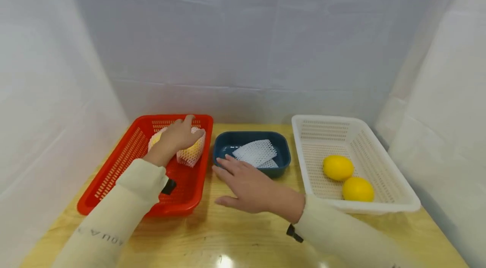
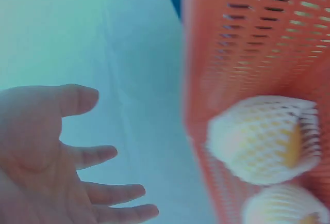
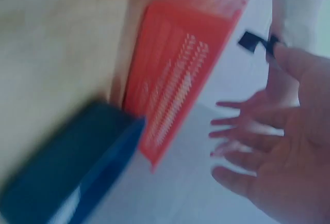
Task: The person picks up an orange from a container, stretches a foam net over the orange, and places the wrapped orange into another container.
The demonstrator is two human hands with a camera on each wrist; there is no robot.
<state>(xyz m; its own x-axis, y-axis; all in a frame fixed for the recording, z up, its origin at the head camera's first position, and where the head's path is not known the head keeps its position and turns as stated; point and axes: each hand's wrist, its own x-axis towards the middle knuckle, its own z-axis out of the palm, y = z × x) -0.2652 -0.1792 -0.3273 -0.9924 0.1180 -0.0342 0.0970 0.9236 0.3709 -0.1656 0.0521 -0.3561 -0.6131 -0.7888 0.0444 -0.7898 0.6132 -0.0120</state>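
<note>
My left hand (image 1: 178, 135) is over the far end of the red basket (image 1: 199, 192), fingers spread and holding nothing. Below it are two yellow fruits in foam net sleeves, the nearer one (image 1: 191, 150) to its right and the other (image 1: 155, 137) partly hidden by the hand; the left wrist view shows both netted fruits (image 2: 258, 139). My right hand (image 1: 250, 188), fingers spread and grasping nothing, hovers by the near edge of a dark blue tub (image 1: 282, 166). White foam net sleeves (image 1: 258, 152) lie inside the tub.
On the right stands a white basket (image 1: 395, 204) with two bare lemon-like yellow fruits (image 1: 338, 168) in it. All three containers sit on a wooden table (image 1: 228, 234). White sheeting (image 1: 247, 48) hangs behind and on both sides.
</note>
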